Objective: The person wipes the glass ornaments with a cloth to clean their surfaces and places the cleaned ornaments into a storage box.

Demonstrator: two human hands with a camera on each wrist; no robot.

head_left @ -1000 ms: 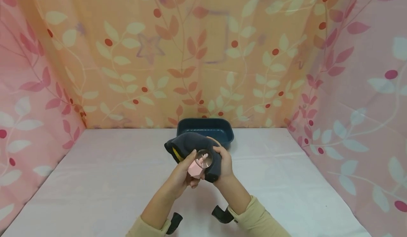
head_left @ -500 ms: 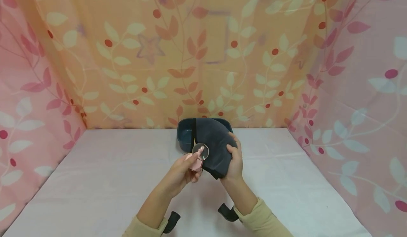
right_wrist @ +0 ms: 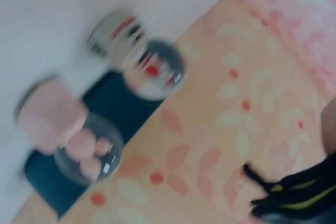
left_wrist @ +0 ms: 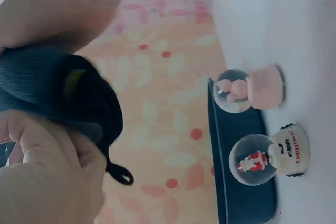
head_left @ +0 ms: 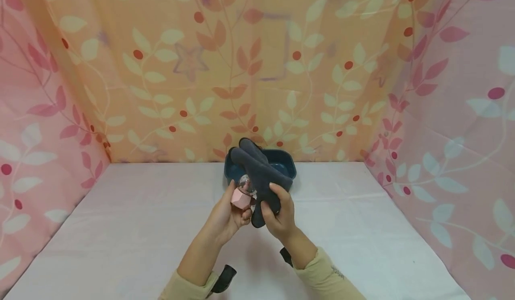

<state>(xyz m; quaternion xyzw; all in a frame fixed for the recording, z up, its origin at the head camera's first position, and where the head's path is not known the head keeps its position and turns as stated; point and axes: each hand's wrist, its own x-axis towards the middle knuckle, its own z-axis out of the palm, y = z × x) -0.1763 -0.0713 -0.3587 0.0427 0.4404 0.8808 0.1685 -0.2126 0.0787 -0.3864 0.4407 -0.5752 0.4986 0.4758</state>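
Note:
My left hand (head_left: 222, 221) holds a small snow globe (head_left: 241, 200) with a faceted pink base, its clear dome upward. Just to the right, my right hand (head_left: 283, 215) grips a dark grey cloth (head_left: 262, 172) with black edging, bunched and raised close beside the globe. Yellow shows inside the cloth's folds, and a black loop (left_wrist: 122, 174) hangs from its edge in the left wrist view. In that view two more snow globes stand on the table: one pink-based globe (left_wrist: 265, 86) with pink figures and one white Christmas globe (left_wrist: 291, 150). In the head view they are hidden.
A dark blue rectangular tray (head_left: 290, 168) stands at the back of the white-covered table (head_left: 141, 219), behind the hands and partly covered by the cloth. Patterned curtains (head_left: 225, 67) close off the back and both sides.
The cloth was spread flat beside the globe half a second ago and is now bunched, its ends pointing up and left. The globe has moved slightly up and left and now stands more upright.

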